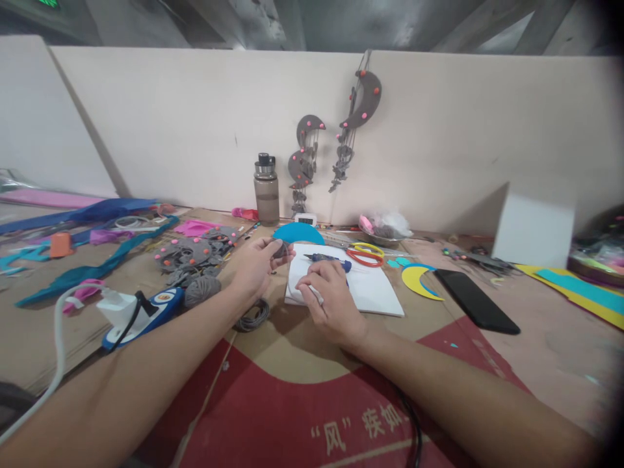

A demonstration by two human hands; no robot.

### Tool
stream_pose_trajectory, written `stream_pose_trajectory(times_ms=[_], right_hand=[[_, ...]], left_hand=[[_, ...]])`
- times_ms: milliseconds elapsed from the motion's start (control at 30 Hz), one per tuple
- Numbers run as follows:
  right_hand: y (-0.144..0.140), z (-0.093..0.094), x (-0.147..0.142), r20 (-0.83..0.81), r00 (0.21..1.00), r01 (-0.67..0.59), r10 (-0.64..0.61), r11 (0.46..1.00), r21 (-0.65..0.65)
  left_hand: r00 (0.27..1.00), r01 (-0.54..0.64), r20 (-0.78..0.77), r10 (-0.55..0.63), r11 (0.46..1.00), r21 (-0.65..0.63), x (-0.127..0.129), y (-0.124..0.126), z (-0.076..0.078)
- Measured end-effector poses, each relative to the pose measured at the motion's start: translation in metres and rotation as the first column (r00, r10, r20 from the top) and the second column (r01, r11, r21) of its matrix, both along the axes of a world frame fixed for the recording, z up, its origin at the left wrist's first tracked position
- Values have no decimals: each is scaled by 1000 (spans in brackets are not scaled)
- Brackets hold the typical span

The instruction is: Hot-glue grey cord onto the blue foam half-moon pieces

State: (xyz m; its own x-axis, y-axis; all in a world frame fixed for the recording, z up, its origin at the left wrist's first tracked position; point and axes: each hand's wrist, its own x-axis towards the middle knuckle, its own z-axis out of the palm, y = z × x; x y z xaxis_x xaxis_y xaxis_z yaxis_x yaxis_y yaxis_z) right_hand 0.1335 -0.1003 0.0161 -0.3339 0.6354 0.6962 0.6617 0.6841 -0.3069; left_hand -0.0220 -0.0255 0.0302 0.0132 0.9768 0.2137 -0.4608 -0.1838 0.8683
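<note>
My left hand (258, 270) pinches a small dark grey felt piece (280, 248) between thumb and fingers, just left of a white pad (375, 292). Above the pad's near part, my right hand (329, 299) has its fingers curled together; what they hold, if anything, is too small to make out. A blue glue gun (341, 264) with a dark nozzle lies on the pad behind my right fingers. Below my left wrist rests a coil of grey cord (254, 316), and left of that a ball of grey yarn (202, 290).
Grey felt pieces with pink dots (188, 255) lie at left, near a power strip (163, 305). Behind the pad are scissors (366, 255) and a bottle (266, 198). A black phone (475, 300) and a yellow crescent (418, 283) lie right. Grey moon hangings (368, 101) hang on the board.
</note>
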Motion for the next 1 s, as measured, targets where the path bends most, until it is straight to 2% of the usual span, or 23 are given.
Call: stream_pose_trajectory(times_ms=[67, 167, 267, 400, 567, 633, 800, 1000], right_hand=[[1, 0, 0, -27, 995, 97, -97, 995, -4], [9, -4, 2, -74, 971, 220, -227, 972, -88], [17, -10, 4, 5, 949, 309, -314, 932, -190], [21, -14, 4, 118, 937, 347, -328, 914, -212], [24, -8, 9, 42, 948, 319, -317, 926, -201], [28, -5, 13, 59, 942, 335, -330, 920, -202], [30, -7, 16, 225, 879, 467, -421, 856, -222], [21, -10, 11, 374, 831, 487, -412, 863, -132]], left_hand=[[1000, 6, 4, -6, 1000, 0, 0, 0, -1], [1000, 4, -6, -4, 1000, -3, 1, -1, -1], [1000, 11, -20, -11, 1000, -2, 1, -2, 0], [999, 22, -28, -22, 1000, -6, 1, -4, 1], [999, 21, -49, -21, 1000, -3, 2, -5, 0], [999, 20, -50, -20, 1000, -2, 2, -5, -1], [997, 30, -77, -29, 999, 13, 3, -6, -3], [985, 50, -164, -47, 999, 16, 8, -9, -8]])
